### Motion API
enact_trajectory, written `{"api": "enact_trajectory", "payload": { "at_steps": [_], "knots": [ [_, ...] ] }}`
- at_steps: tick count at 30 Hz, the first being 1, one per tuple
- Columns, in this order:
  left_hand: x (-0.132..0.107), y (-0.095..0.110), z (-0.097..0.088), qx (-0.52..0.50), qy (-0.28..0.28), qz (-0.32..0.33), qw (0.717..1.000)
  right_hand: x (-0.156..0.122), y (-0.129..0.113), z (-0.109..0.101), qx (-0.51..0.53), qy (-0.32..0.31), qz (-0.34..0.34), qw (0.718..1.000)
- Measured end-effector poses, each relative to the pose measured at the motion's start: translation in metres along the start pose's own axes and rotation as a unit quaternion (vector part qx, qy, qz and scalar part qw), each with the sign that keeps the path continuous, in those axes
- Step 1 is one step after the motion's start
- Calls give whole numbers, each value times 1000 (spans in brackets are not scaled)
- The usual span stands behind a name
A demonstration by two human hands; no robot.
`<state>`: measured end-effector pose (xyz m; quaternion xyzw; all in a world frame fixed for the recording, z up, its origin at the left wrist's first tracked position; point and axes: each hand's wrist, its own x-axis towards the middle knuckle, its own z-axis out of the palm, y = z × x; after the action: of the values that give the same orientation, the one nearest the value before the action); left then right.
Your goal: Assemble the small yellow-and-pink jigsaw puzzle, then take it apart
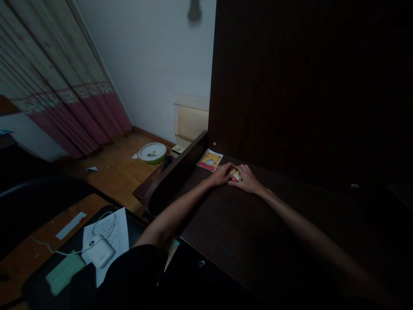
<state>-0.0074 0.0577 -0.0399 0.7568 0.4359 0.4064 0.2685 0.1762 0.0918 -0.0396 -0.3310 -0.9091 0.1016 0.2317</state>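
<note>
Both my arms reach forward over a dark wooden desk [245, 232]. My left hand [221, 174] and my right hand [248, 179] meet at the desk's far side, their fingers curled around a small pale patterned packet [235, 174] held between them. Most of the packet is hidden by the fingers. A yellow and red card [209, 160] lies flat on the desk just left of my left hand.
A tall dark panel [306, 86] rises behind the desk. On the wooden floor lies a green-rimmed white bowl [152, 152]. At lower left a white power bank [100, 250] with a cable rests on paper [112, 232]. Pink curtains [64, 94] hang at left.
</note>
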Motion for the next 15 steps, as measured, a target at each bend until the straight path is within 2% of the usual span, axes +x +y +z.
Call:
{"api": "enact_trajectory", "payload": {
  "at_steps": [9,15],
  "knots": [
    [5,-9,16,-126,48,-23,991,1,10,3,59,41,32,997],
    [10,-17,14,-175,84,-49,980,11,7,1,111,71,51,990]
  ]
}}
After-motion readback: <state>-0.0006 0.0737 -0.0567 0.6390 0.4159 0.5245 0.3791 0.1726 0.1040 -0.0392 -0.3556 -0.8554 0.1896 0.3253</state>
